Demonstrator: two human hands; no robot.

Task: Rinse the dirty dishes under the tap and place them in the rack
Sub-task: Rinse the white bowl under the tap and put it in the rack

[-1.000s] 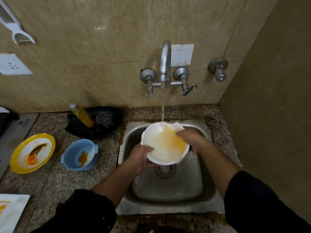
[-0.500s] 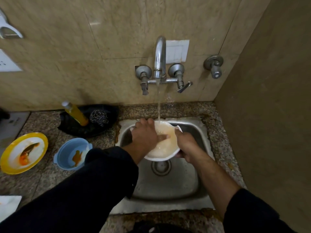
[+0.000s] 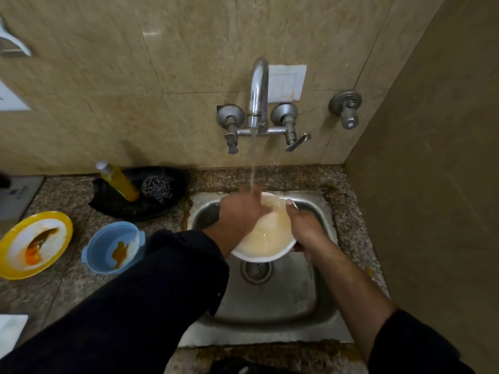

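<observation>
The bowl (image 3: pixel 266 237) is white and round, so it has no long axis; its mouth points up, toward the camera, and it holds cloudy, orange-tinted water. It is held in the air inside the sink (image 3: pixel 272 306), above the drain (image 3: pixel 256 271), and its near rim hides the far edge of the drain. The tap (image 3: pixel 259 90) stands on the wall behind the sink, and a thin stream of water (image 3: pixel 253 163) falls from it onto the far side of the bowl. The right hand (image 3: pixel 305 228) has its grip closed on the right rim: the thumb lies on top of the rim and points away from the person, while the fingers go under the bowl and are hidden. The left hand (image 3: pixel 239 211) lies over the far left part of the bowl, back upward, and reaches into it where the water lands. It touches the bowl, but the fingers are blurred, so I cannot tell if this grip is wide or closed on the rim. On the tabletop (image 3: pixel 67 282), left of the sink, stands a blue bowl (image 3: pixel 100 249) with an orange stain, and further left a plate (image 3: pixel 63 222) with a yellow rim and orange remains. Behind them a black tray (image 3: pixel 162 203) carries a yellow bottle (image 3: pixel 118 182) that leans to the left and a steel scrubber (image 3: pixel 156 187).
</observation>
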